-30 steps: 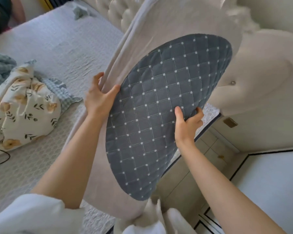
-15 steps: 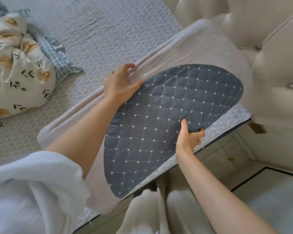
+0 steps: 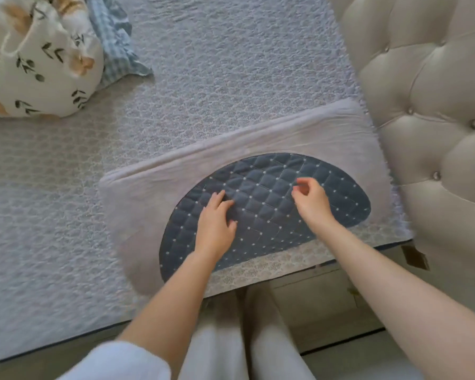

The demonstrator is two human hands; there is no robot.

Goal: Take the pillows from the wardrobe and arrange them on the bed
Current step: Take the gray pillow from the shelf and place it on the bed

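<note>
A pale grey pillow [image 3: 258,149] with a dark blue quilted oval patch [image 3: 340,193] lies flat on the bed [image 3: 217,64], near its edge and close to the headboard. My left hand [image 3: 215,220] rests palm down on the quilted patch with fingers spread. My right hand [image 3: 310,198] hovers just above the patch, fingers loosely curled and holding nothing.
A tufted cream headboard [image 3: 428,91] rises at the right. A floral pillow [image 3: 36,64] and a blue checked cloth [image 3: 115,45] lie at the upper left of the bed. My legs [image 3: 244,338] stand against the bed's side over a pale floor.
The pillow went from being held up in both hands to lying flat on the bed. Both hands let go of its edges and now sit over the quilted patch.
</note>
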